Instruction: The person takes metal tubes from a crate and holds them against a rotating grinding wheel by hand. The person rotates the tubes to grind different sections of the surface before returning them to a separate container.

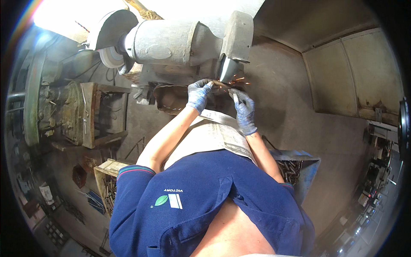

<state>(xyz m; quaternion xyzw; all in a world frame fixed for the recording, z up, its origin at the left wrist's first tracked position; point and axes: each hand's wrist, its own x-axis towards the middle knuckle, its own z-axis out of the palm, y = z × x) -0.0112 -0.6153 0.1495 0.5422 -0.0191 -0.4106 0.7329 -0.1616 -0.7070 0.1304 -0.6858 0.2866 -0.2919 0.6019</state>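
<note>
Two gloved hands meet at the right-hand wheel of a bench grinder (171, 40), with sparks (237, 80) flying off at about twelve o'clock from where I stand.

Starting at nine o'clock, a grimy old machine (64, 111) with a wooden frame sits idle. Below it, near seven o'clock, an open wooden crate (107, 182) holds short metal rods. Whether those are finished or waiting I cannot tell.

Moving toward the middle, the grinder's left wheel (111, 55) spins free under its guard, with nothing against it. The left hand (198, 95), in a blue-grey glove, is closed around one end of a small metal workpiece (221, 84). The right hand (245, 110), gloved the same, pinches the other end and presses the piece up against the right wheel (229, 70). Sparks say the grinding is under way, not finished; how much metal is left to take off is too small to judge.

A sheet of newspaper (218, 137) lies across the person's lap under the forearms.

At four o'clock a blue metal bin (306, 171) holds more rods, close by the right elbow. Nothing blocks the hands, though the wheel guard (237, 34) hangs just above the fingers.
</note>
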